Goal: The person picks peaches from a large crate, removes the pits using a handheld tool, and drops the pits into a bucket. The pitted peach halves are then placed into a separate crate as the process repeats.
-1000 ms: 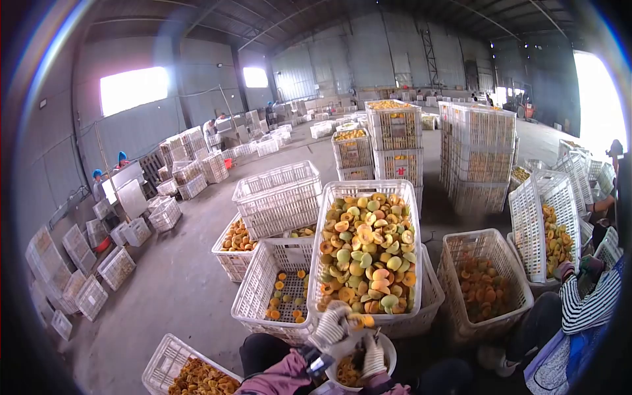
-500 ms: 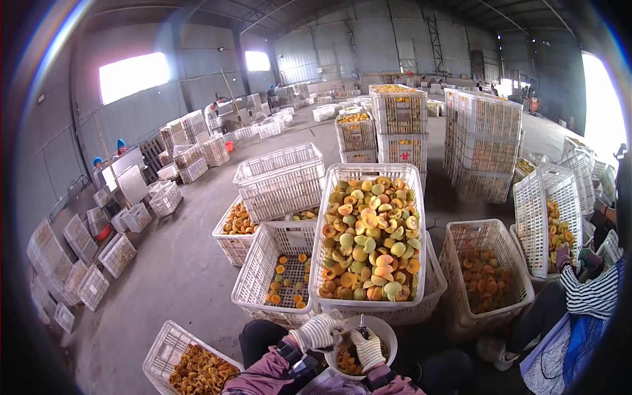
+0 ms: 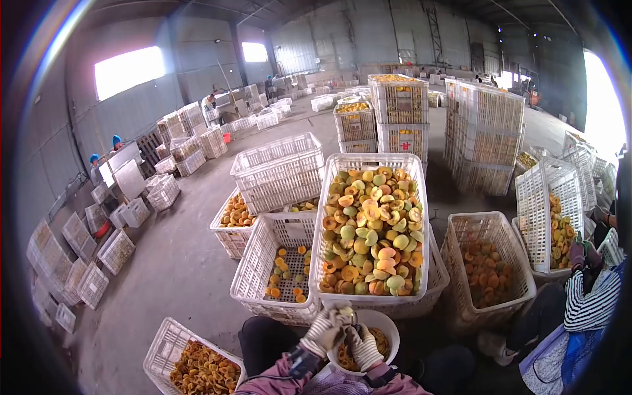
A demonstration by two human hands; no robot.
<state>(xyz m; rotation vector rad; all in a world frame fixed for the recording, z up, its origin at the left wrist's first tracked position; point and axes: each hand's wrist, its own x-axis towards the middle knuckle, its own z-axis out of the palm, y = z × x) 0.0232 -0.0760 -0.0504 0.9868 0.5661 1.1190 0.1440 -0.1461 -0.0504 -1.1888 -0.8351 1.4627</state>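
Clock = from white bowl (image 3: pixel 393 327). L hand (image 3: pixel 322 332), striped glove, approx 10 o'clock; fingers look clamped on a stone-fruit half (image 3: pixel 345 309), detail small. Half sits approx 11 o'clock, at bowl's far edge, just short of heaped crate (image 3: pixel 375 302) at 12. R hand (image 3: pixel 363 349), over bowl; fingers seem closed round a slim tool (image 3: pixel 356 317), type unclear.

To do it well: hold half over bowl so bits drop in, not on floor; L fingertips behind cut side, clear of tool tip; short strokes, wrists low, light grip since flesh prob. bruises.

Edges: heaped crate's near lip is tight ahead of knuckles, so little fwd room. Sparse crate (image 3: pixel 270 311) at 10, shaded fruit crate (image 3: pixel 500 313) at 2, scrap crate (image 3: pixel 158 355) approx 9, past L knee (image 3: pixel 258 339). Co-worker's striped sleeve (image 3: pixel 596 306) at 3, well apart. Most open room: concrete floor (image 3: pixel 178 276), 9–10, beyond sparse crate.
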